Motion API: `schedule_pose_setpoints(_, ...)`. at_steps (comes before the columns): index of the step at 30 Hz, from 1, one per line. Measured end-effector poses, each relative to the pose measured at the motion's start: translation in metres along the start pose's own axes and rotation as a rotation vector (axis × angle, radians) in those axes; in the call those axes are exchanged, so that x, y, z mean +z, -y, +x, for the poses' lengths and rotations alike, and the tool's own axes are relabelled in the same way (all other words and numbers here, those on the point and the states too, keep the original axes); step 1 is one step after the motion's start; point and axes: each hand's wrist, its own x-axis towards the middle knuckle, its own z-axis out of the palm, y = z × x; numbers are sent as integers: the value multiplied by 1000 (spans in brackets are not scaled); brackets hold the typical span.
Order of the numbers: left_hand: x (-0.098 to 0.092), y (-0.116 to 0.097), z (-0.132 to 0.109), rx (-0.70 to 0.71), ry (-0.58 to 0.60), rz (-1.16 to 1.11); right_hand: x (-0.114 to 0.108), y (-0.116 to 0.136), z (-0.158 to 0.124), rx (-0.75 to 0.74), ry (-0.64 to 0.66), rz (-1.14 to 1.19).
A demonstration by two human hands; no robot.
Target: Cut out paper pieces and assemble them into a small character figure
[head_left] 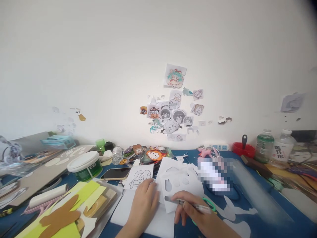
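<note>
My left hand (145, 201) lies flat, fingers together, on a white sheet (138, 215) at the near edge of the blue table. My right hand (194, 213) grips a slim grey pen (185, 204) that points left over a white paper (182, 185) with rounded cut-out holes. A line drawing of a figure on white paper (139, 177) lies just beyond my left hand. Green-handled scissors (209, 203) sit partly under my right hand.
A phone (115, 173) and a green tub with a white lid (85, 165) stand to the left, near yellow and brown paper cut-outs (66, 215). Bottles (264, 145) and a red bowl (243, 149) stand at the right. A clear roll (252, 185) lies right. Stickers (173, 112) cover the wall.
</note>
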Motion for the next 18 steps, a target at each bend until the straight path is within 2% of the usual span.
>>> schedule_pose_setpoints(8,-1,-2,0,-14,-5,-28,1,-20,7,27,-132,0)
schedule_pose_setpoints(15,-4,-2,0,-66,-11,-46,3,-22,10,113,-193,123)
schedule_pose_setpoints(18,-10,4,10,-155,20,-54,3,-25,13,151,-198,199)
